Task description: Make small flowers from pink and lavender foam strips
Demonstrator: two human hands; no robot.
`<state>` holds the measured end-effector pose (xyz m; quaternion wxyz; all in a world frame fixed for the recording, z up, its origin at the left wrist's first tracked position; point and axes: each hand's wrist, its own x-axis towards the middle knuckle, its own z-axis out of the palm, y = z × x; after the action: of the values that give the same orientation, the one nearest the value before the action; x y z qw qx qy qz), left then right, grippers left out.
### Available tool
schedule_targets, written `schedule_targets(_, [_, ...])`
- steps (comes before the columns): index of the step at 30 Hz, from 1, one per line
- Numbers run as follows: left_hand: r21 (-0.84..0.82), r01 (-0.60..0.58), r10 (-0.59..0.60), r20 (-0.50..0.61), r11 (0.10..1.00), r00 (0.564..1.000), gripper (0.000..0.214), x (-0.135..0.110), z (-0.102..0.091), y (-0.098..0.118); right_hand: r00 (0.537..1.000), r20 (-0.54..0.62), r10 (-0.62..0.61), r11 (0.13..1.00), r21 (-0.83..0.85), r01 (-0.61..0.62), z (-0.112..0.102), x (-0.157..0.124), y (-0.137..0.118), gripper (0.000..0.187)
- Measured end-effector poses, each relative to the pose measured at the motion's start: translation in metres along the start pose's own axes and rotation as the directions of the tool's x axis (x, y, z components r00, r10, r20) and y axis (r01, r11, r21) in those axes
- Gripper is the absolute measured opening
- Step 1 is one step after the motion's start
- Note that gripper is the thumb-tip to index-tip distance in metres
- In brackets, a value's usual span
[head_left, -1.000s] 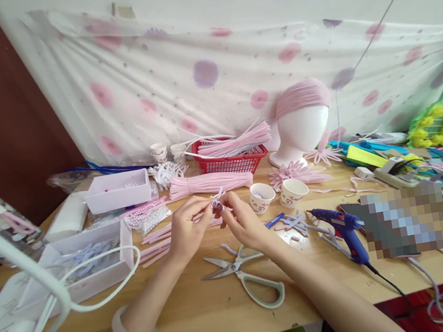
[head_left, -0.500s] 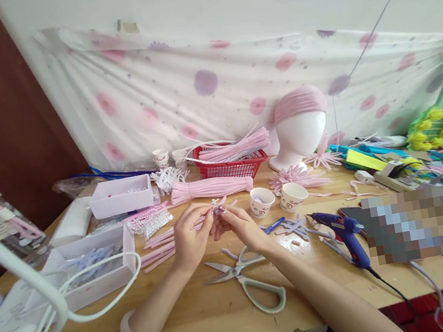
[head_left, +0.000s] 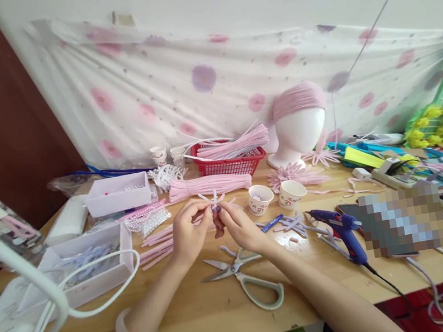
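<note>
1. A small pale-lilac piece of thin fuzzy strips [head_left: 215, 196] is between both hands' fingertips, above the pale wooden table [head_left: 198, 328].
2. The left hand [head_left: 190, 228] and right hand [head_left: 237, 224] both pinch it.
3. Nearer the body lie spread metal scissors with pale-green handles [head_left: 234, 269].
4. Beyond lies a pink fuzzy-stem bundle [head_left: 210, 185].
5. Rightward sits a blue plastic glue gun [head_left: 344, 229].

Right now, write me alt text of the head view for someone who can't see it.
A person's left hand and right hand pinch small pale strips together above a wooden table, with open scissors lying nearer the person. Around them are paper cups, a blue glue gun and pink stems; behind stand a red basket and a white dummy head.
</note>
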<state>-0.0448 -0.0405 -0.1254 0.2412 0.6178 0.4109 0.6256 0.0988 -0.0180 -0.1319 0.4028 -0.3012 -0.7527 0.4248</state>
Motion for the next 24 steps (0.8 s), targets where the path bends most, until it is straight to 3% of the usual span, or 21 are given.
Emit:
schedule_targets(7, [-0.077,0.100,-0.102,-0.022,0.992,0.995,0.023,0.016,-0.015,-0.007,0.998,-0.059,-0.009,0.994,-0.113,0.003,-0.006,0.002,-0.003,0.025])
schedule_targets(12, [0.041,0.065,-0.065,0.001,0.997,0.998,0.045,0.018,-0.023,-0.001,0.999,-0.039,-0.030,0.983,-0.184,0.023,-0.006,0.002,-0.007,0.024])
schedule_targets(15, [0.119,0.010,-0.015,0.038,0.993,0.999,0.032,0.014,-0.022,0.002,0.998,-0.024,-0.064,0.970,-0.234,0.057,-0.005,0.001,-0.006,0.022])
schedule_targets(18, [0.297,-0.154,0.108,0.164,0.942,0.981,0.010,0.011,-0.018,-0.001,0.995,-0.044,-0.090,0.948,-0.311,0.073,-0.005,-0.001,-0.005,0.020])
schedule_targets(21, [0.441,-0.295,0.182,0.281,0.847,0.942,0.013,0.008,-0.016,-0.005,0.990,-0.071,-0.119,0.905,-0.417,0.078,-0.003,-0.002,-0.005,0.018])
schedule_targets(24, [0.446,-0.300,0.180,0.293,0.843,0.939,0.014,0.006,-0.014,-0.008,0.982,-0.094,-0.162,0.845,-0.527,0.089,-0.001,-0.003,-0.004,0.016])
